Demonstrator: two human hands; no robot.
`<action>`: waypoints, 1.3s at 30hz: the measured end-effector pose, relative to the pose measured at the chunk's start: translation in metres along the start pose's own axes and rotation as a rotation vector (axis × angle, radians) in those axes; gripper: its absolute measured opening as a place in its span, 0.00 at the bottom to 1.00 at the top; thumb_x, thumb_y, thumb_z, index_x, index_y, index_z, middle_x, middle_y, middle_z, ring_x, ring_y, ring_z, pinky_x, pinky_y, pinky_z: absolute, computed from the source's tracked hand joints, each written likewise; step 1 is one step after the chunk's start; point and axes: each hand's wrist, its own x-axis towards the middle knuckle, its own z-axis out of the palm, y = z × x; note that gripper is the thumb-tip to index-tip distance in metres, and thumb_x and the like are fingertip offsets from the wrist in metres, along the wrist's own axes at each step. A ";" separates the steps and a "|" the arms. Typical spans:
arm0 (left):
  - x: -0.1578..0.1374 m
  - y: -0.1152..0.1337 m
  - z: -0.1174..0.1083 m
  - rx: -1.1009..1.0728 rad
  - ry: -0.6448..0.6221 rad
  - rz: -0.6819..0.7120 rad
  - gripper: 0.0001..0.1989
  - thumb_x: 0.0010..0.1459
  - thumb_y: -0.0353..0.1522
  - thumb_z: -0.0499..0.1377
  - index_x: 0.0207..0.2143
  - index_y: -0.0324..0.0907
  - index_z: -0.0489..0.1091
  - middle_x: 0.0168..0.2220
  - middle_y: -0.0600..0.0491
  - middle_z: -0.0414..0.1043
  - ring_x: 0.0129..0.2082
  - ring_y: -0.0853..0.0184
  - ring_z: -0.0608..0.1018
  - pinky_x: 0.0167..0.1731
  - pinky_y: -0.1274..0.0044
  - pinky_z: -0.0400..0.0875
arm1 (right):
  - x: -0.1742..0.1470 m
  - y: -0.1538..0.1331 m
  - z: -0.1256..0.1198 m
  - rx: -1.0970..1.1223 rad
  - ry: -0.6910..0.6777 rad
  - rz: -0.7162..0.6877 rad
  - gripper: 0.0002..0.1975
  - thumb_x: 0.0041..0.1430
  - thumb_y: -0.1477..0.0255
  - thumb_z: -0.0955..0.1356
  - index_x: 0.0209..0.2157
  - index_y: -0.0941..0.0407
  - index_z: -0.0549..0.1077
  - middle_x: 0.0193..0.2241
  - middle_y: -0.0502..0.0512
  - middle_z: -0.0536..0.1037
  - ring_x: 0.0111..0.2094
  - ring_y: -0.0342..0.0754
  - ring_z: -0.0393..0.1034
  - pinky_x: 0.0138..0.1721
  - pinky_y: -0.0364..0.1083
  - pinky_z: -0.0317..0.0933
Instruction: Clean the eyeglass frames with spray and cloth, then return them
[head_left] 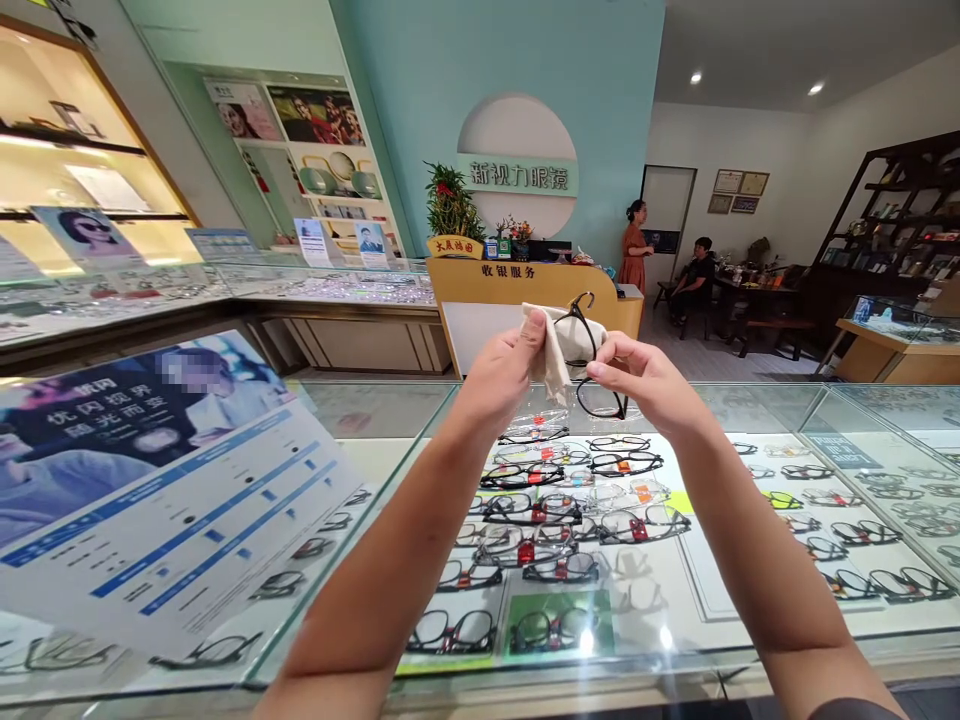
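Both arms reach out over a glass display case. My left hand (508, 362) is closed on a pale beige cleaning cloth (553, 355), its thumb pressing the cloth from above. Part of the cloth lies behind and against one lens of a pair of black-framed eyeglasses (600, 398). My right hand (637, 375) pinches the eyeglasses near the middle of the frame, with thumb and forefinger. The glasses are held on end, one lens above the other, and a temple arm points upward. Cloth and fingers hide part of the upper lens.
Rows of eyeglasses (555, 510) lie inside the glass display case (720, 400) below my hands. A large printed sign (187, 490) stands at the left. Beyond are a yellow service counter (480, 290), a standing person (636, 250) and a seated person (697, 280).
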 end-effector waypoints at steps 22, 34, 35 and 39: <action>-0.011 0.012 0.006 0.089 0.062 0.158 0.31 0.50 0.60 0.73 0.26 0.41 0.75 0.22 0.53 0.72 0.20 0.71 0.68 0.21 0.78 0.62 | -0.006 -0.010 0.009 0.284 -0.165 0.135 0.25 0.51 0.53 0.82 0.26 0.55 0.71 0.25 0.44 0.70 0.27 0.40 0.59 0.31 0.44 0.54; -0.017 0.009 0.019 0.175 0.160 0.317 0.30 0.50 0.57 0.74 0.23 0.41 0.72 0.20 0.57 0.65 0.19 0.74 0.62 0.21 0.79 0.59 | -0.008 -0.008 0.011 0.301 -0.291 0.161 0.25 0.51 0.52 0.83 0.27 0.56 0.73 0.27 0.46 0.73 0.30 0.41 0.65 0.35 0.43 0.59; -0.017 0.010 0.017 0.178 0.169 0.321 0.31 0.52 0.59 0.72 0.23 0.41 0.72 0.20 0.56 0.65 0.20 0.74 0.62 0.21 0.78 0.60 | -0.008 -0.008 0.010 0.304 -0.282 0.160 0.25 0.51 0.52 0.83 0.27 0.56 0.73 0.27 0.46 0.72 0.30 0.41 0.64 0.35 0.43 0.59; -0.012 0.015 0.002 0.181 -0.009 0.197 0.30 0.51 0.59 0.72 0.27 0.40 0.76 0.23 0.53 0.71 0.23 0.70 0.68 0.24 0.77 0.64 | -0.008 -0.013 0.002 0.259 -0.198 0.165 0.24 0.52 0.53 0.82 0.28 0.55 0.73 0.27 0.46 0.72 0.28 0.41 0.62 0.31 0.43 0.56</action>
